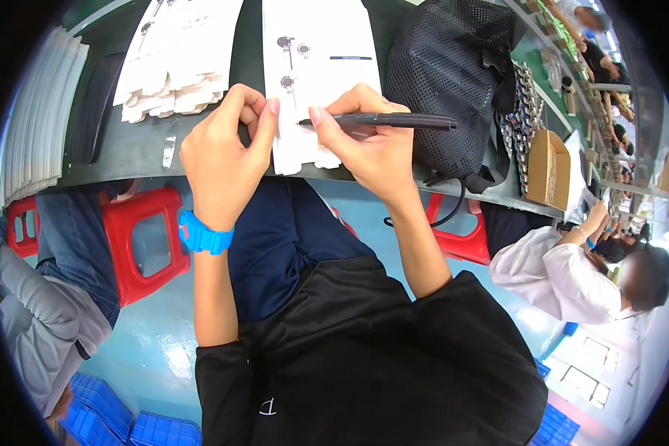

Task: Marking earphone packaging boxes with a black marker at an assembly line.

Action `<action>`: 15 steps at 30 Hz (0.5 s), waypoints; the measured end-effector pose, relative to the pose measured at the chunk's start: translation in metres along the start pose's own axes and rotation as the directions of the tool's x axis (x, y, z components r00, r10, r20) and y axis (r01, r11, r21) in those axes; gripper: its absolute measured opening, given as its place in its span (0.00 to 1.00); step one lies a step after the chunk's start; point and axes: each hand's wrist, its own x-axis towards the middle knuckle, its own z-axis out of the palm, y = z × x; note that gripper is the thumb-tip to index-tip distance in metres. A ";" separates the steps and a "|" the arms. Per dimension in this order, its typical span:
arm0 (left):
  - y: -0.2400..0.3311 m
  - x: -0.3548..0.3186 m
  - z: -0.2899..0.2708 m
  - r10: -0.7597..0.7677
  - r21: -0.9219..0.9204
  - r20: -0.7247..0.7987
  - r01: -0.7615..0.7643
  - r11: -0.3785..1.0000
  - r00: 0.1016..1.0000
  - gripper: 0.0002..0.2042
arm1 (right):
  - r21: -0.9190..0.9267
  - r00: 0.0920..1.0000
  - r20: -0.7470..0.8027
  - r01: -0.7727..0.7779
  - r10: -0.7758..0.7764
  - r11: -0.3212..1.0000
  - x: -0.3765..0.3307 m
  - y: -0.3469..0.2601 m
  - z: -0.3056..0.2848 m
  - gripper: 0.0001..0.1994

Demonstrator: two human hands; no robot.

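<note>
My right hand (368, 141) grips a black marker pen (416, 120). Its tip touches or hovers just over the stack of flat white printed cartons (320, 78) in front of me; I cannot tell which. My left hand (227, 152), with a blue wristband (204, 233) at its wrist, is at the left edge of that stack. Its fingers are curled and its thumb is close to the forefinger; whether anything is pinched there is hidden. Further left lies a second pile of flat white cartons (175, 56), their tabs pointing toward me.
A black mesh bag (450, 82) stands on the dark table (130, 152) at right, beside a brown cardboard box (548, 169). Stacked white sheets (41, 111) fill the far left. People sit on both sides on red stools (145, 241); blue crates (97, 409) stand on the floor.
</note>
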 end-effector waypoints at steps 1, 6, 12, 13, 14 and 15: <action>0.000 0.000 0.000 0.011 -0.006 0.000 -0.011 1.000 1.000 0.09 | -0.003 1.000 0.005 -0.011 0.011 1.000 0.000 0.000 0.000 0.10; 0.002 -0.001 -0.001 -0.008 -0.001 0.009 0.008 1.000 1.000 0.09 | -0.004 1.000 0.011 -0.010 0.010 1.000 0.000 0.000 0.000 0.10; 0.001 -0.001 0.001 -0.013 0.000 0.005 0.013 1.000 1.000 0.09 | -0.031 1.000 0.015 -0.003 0.003 1.000 0.000 0.000 -0.001 0.11; 0.001 0.000 0.001 -0.012 0.003 0.004 0.012 1.000 1.000 0.09 | -0.032 1.000 0.012 -0.007 0.008 0.999 0.000 0.000 -0.002 0.11; 0.001 0.000 0.001 -0.011 0.003 0.004 0.011 1.000 1.000 0.09 | -0.031 1.000 0.011 -0.006 0.007 0.999 0.000 0.001 -0.002 0.11; 0.002 0.000 0.001 -0.013 0.002 0.004 0.013 1.000 1.000 0.09 | -0.021 1.000 0.010 -0.004 0.004 1.000 0.001 0.002 -0.002 0.11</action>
